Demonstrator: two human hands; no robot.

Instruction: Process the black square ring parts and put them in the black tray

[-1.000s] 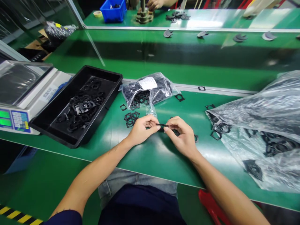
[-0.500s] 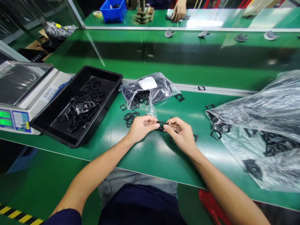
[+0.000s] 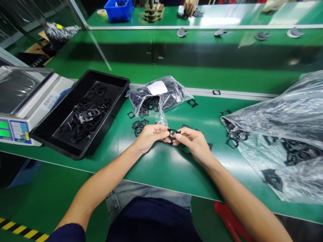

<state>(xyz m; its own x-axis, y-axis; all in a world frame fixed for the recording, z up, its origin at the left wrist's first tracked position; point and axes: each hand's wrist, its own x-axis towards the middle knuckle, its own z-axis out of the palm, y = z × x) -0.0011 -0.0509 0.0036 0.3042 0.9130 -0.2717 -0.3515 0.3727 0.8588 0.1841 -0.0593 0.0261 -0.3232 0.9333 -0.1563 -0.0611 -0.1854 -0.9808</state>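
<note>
Between my two hands is a small black plastic frame with a round hole [image 3: 174,130], raised a little above the green table. My left hand [image 3: 153,136] pinches its left side between thumb and fingers. Its right side is pinched by my right hand [image 3: 192,139]. Beside my left hand lies a small heap of similar black frames [image 3: 138,126]. A few more loose frames [image 3: 186,150] lie under and around my right hand, partly hidden by it. Behind my hands rests a clear bag of black frames [image 3: 161,94] with a white label.
A black tray [image 3: 118,97] with many black parts stands at left, against a weighing scale [image 3: 45,101]. Large plastic bags [image 3: 282,114] of frames cover the right side. Across a transparent panel, another person's hand [image 3: 189,7] works near a blue bin [image 3: 118,10].
The black frame has tilted so its hole faces me more, and my right fingers have shifted on it. The other person's hand has moved slightly. The view has shifted a little.
</note>
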